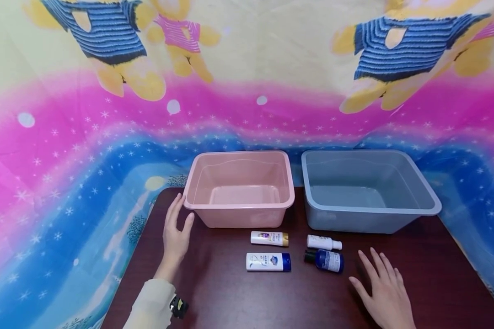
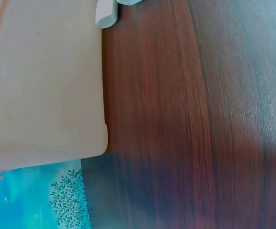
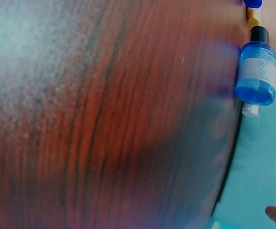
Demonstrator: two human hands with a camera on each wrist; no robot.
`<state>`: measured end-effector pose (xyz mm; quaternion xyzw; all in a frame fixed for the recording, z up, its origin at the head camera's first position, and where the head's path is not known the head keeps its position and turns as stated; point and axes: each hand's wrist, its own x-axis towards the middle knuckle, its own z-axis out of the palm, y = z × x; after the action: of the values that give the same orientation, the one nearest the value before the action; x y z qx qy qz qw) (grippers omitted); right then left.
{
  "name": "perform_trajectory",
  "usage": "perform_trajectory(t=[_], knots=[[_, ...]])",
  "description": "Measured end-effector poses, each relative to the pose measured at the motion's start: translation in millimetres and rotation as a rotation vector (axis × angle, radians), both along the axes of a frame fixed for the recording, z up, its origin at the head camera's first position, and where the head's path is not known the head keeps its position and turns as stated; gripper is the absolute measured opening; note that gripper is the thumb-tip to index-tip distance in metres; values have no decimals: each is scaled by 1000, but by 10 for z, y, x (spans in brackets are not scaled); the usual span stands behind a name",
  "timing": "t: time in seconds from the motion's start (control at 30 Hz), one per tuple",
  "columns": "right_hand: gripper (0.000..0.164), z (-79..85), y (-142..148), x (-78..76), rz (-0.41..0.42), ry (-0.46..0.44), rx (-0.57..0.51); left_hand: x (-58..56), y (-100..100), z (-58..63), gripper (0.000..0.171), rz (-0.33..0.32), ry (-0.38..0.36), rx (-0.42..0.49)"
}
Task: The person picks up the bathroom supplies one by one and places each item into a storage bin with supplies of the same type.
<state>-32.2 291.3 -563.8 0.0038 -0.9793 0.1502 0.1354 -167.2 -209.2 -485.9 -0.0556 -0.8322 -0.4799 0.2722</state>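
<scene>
My left hand, fingers extended, is at the left front corner of the pink basin; whether it touches the rim I cannot tell. My right hand is spread, holding nothing, to the right of a blue bottle with a black cap. Behind that bottle lies a small white bottle. In front of the pink basin lie a white tube with a gold cap and a white bottle with a blue cap. In the right wrist view, the blue bottle shows clear liquid and a pale label.
A blue-grey basin stands right of the pink one, with a narrow gap between. Both are at the back of the dark wooden table. A printed cloth with bears hangs behind and at the sides.
</scene>
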Motion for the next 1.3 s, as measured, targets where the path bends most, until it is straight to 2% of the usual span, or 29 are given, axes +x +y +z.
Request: perform_trajectory(t=[0.2,0.4,0.6,0.8,0.97,1.17,1.3], knots=[[80,-4,-18,-11,-5,-7,-8,-102,-26,16,59,-13,-110,66],[80,-6,-31,-12,1,-1,-12,-233,-43,15,57,-33,-121,132],[79,-2,-47,-21,1,-9,-8,-317,-67,19,58,-26,-196,97],[78,-8,-71,-5,-11,-38,-16,-363,-124,-38,63,-27,-281,47],[75,-12,-87,13,32,5,-29,-423,-172,-83,58,-25,-306,52],[70,1,-114,10,100,79,-43,-496,-185,-99,55,-16,-310,67],[70,7,-124,7,115,89,-54,-524,-160,-115,54,-34,-298,101]])
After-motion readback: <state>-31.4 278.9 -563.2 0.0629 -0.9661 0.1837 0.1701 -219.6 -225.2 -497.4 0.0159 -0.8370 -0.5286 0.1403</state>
